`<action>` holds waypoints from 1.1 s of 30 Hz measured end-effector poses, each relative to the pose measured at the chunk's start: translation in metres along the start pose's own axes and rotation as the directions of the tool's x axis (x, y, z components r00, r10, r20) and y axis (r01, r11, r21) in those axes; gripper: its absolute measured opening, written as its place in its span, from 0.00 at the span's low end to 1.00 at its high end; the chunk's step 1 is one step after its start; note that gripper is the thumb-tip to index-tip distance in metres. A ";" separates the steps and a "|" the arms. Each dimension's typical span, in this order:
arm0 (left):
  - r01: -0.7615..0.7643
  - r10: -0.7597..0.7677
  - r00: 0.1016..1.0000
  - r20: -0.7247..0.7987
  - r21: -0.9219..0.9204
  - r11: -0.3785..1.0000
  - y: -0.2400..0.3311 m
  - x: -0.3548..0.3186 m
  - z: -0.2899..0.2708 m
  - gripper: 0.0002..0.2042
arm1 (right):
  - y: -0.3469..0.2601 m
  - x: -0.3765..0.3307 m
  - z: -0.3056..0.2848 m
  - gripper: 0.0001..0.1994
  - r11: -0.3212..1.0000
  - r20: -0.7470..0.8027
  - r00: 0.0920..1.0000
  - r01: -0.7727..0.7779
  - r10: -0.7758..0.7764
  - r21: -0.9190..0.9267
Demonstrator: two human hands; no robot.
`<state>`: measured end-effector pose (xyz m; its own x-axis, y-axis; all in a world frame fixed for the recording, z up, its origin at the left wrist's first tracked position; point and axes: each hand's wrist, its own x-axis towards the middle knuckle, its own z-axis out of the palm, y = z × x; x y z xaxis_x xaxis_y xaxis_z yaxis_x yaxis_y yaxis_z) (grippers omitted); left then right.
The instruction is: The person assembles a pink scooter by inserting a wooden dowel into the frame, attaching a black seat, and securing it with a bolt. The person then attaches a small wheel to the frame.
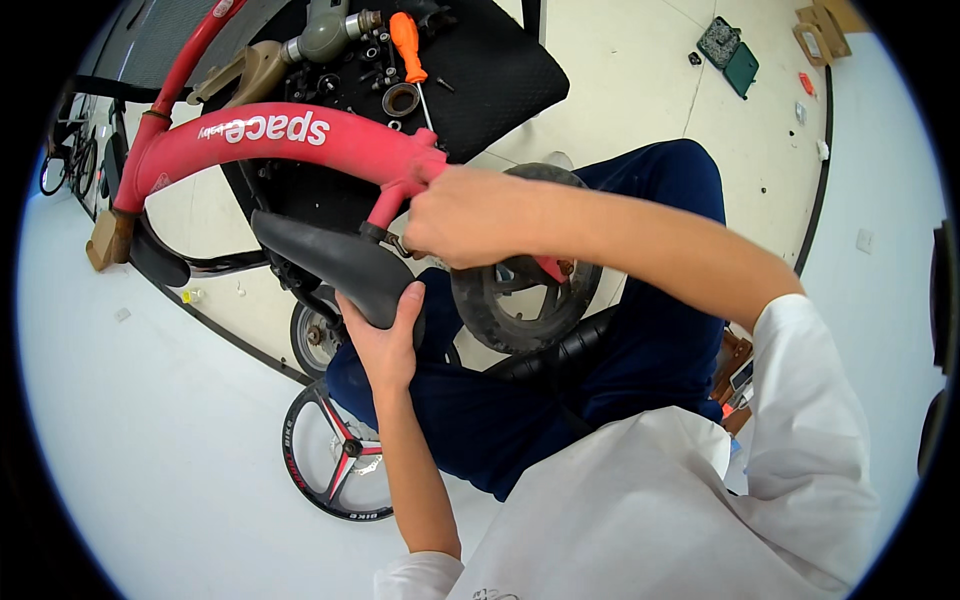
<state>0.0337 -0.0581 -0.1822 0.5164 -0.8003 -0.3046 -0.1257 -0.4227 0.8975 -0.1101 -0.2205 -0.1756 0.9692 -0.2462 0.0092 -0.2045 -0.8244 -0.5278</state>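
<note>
A small red bicycle frame (270,138) lies across the view, its curved tube running from the far left toward my hands. A black saddle (335,258) hangs at its seat tube (385,207). My left hand (385,335) is closed round the near end of the saddle, thumb on one side and fingers beneath. Beside the seat-tube clamp (374,233), my right hand (465,215) is closed, fingers curled and turned away. A bit of metal shows by its fingertips, but what it grips is hidden. Under my right forearm is a small black-tyred wheel (520,330).
Behind the frame, a black chair seat (510,85) carries an orange-handled screwdriver (406,48), a metal ring (400,99) and several small parts. A three-spoke wheel (300,455) leans at left. An open green case (740,70) and cardboard boxes (825,35) lie on the far floor.
</note>
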 end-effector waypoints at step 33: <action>0.080 -0.080 0.997 0.019 -0.012 0.997 0.003 0.001 0.000 0.37 | 0.051 0.097 -0.046 0.12 0.925 0.645 0.669 0.193 -0.369 0.328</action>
<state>0.0341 -0.0605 -0.1796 0.5089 -0.7717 -0.3813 -0.0739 -0.4805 0.8739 -0.0324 -0.3102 -0.1632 0.8126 0.4682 -0.3471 0.0435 -0.6426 -0.7650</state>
